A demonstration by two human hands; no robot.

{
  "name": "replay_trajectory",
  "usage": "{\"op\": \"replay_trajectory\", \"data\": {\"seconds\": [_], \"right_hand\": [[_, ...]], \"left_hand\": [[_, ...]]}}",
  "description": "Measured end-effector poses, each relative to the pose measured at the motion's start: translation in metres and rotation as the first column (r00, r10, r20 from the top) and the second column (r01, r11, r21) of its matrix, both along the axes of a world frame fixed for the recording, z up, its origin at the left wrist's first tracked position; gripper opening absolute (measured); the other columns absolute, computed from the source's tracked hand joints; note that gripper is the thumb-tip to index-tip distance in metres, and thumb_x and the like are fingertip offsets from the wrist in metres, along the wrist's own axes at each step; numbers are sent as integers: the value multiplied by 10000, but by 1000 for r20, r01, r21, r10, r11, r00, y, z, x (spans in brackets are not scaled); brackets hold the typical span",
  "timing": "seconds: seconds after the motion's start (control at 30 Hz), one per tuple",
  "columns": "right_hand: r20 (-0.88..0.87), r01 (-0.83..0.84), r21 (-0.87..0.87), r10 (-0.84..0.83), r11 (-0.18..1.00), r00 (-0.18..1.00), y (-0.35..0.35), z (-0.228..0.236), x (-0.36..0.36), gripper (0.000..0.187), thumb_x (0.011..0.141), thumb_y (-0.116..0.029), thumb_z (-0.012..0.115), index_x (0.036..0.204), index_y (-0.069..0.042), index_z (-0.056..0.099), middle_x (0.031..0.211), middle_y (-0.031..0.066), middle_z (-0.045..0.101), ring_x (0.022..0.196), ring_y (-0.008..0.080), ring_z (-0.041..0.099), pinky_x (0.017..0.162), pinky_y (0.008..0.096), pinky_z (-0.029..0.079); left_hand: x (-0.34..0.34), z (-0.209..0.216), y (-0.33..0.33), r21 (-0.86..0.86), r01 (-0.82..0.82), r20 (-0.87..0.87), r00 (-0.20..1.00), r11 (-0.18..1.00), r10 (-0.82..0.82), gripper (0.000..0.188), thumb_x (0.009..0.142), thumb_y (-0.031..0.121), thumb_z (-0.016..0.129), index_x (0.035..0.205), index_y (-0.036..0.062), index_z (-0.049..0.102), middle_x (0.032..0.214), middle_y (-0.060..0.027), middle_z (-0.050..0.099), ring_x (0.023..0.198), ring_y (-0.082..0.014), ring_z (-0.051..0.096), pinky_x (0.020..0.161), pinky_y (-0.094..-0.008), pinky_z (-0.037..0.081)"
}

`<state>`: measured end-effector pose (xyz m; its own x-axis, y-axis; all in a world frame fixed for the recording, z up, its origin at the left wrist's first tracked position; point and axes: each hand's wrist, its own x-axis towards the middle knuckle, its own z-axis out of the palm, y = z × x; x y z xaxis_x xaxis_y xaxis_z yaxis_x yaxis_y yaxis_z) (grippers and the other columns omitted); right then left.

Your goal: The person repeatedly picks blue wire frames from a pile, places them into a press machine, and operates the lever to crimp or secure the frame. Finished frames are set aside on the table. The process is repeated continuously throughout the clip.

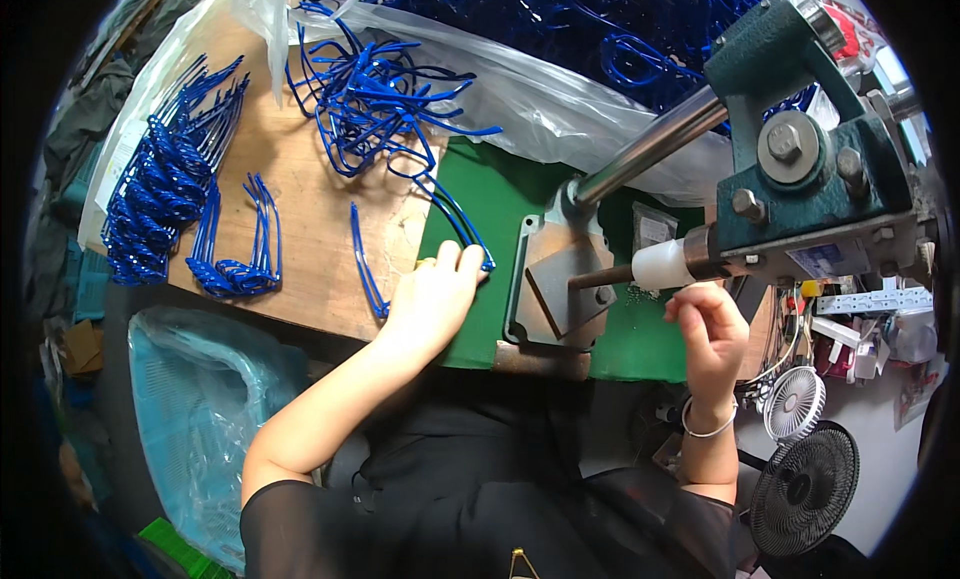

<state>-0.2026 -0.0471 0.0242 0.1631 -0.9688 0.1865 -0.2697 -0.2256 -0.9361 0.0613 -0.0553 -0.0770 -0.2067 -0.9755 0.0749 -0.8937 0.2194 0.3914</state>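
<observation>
My left hand (pixel 437 291) lies on the green mat, fingers closed over one end of a bent blue cord (pixel 452 211) that runs back toward the tangled pile. Just left of that hand, another V-shaped blue cord (pixel 366 264) rests on the wooden board. My right hand (pixel 712 331) is raised beside the hand press, its thumb and fingertips drawn together; whatever they may pinch is too small to make out. Between my hands stands the press (pixel 820 169), with its square metal anvil plate (pixel 570 291) under a thin rod and a white collar (pixel 660 266).
Bundled blue cords (pixel 155 204) and a loose tangle (pixel 375 104) cover parts of the wooden board (pixel 300 209). A small clear bag (pixel 652 226) and scattered tiny bits lie behind the press rod. A blue basket (pixel 190 379) stands lower left, fans (pixel 805 489) lower right.
</observation>
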Motion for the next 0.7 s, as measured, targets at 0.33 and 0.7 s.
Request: {"op": "replay_trajectory", "data": {"seconds": [0.33, 0.7], "right_hand": [[-2, 23, 150, -23, 988, 1000, 6, -19, -22, 76, 863, -28, 564, 918, 18, 591, 813, 28, 587, 729, 80, 546, 668, 199, 444], [47, 14, 327, -31, 945, 998, 7, -44, -13, 127, 870, -103, 586, 910, 17, 602, 789, 30, 606, 712, 72, 542, 661, 202, 450]], "left_hand": [[118, 68, -86, -365, -622, -660, 698, 693, 278, 151, 854, 134, 538, 874, 2, 610, 782, -148, 630, 716, -282, 613, 682, -344, 472], [128, 5, -133, -325, -382, -227, 919, 865, 321, 267, 753, 50, 470, 1007, 27, 547, 848, -209, 579, 845, -385, 560, 750, -442, 445]]}}
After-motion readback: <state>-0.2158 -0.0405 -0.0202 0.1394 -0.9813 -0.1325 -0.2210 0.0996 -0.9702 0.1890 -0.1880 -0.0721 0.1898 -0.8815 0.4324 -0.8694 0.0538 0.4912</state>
